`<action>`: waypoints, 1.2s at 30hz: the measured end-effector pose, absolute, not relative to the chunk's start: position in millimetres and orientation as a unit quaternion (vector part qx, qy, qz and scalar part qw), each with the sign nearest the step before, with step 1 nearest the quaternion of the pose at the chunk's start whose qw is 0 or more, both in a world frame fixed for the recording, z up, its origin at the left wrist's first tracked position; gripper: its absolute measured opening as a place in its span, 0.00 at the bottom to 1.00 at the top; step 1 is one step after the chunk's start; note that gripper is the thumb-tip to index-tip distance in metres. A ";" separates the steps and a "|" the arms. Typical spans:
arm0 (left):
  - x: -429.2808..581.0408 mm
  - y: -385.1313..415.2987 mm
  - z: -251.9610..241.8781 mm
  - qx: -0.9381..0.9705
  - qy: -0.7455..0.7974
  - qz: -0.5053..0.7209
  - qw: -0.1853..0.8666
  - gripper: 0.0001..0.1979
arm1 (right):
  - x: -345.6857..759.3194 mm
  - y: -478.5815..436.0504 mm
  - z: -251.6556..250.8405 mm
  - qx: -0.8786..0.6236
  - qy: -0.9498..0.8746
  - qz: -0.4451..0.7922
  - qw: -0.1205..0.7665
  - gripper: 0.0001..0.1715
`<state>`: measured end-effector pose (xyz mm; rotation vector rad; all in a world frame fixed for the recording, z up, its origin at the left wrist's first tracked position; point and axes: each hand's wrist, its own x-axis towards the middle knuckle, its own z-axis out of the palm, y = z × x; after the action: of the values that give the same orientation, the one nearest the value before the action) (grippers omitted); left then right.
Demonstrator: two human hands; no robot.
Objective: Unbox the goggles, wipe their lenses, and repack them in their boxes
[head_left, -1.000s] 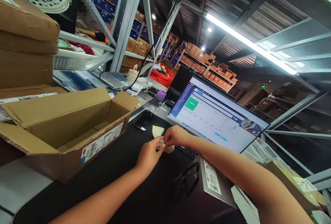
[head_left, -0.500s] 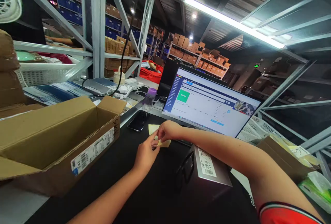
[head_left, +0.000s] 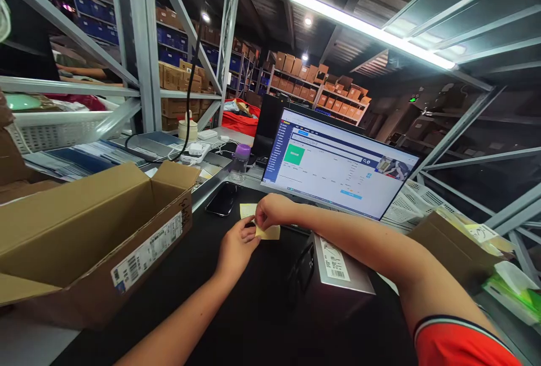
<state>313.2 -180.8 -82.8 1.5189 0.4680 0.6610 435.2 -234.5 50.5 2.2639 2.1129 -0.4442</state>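
Both hands meet over the black desk mat at a pale yellow slip of paper. My left hand pinches the slip's left edge between thumb and fingers. Fingers bent down and pressed together, my right hand grips the slip from above. More yellow paper shows behind the fingers; whether it is the same piece I cannot tell. A black phone lies to the left of the hands. Under my right forearm stands a silver-grey box with a white label on top.
An open cardboard carton fills the left side. Behind the hands stands a lit monitor, with a purple-capped bottle to its left. White baskets and another carton are at the right. Metal rack posts rise at the left.
The view has shifted slightly, so most things sit a little further left. The yellow slip shows more below my right hand, and the left fingers have moved slightly.
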 end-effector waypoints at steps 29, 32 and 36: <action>298.9 -243.1 -131.9 0.861 -0.024 0.317 0.396 0.31 | 393.6 -459.5 93.4 0.856 0.298 -0.109 -0.408 0.07; 301.7 -240.1 -134.2 0.863 -0.025 0.312 0.397 0.30 | 392.1 -456.8 96.7 0.867 0.301 -0.102 -0.383 0.08; 301.1 -240.9 -133.4 0.866 -0.026 0.297 0.402 0.30 | 393.2 -451.6 100.4 0.880 0.306 -0.101 -0.350 0.06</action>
<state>301.1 -240.9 -133.4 2.1885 -0.0662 0.7514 393.2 -451.6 100.4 3.6220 1.2584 -0.4153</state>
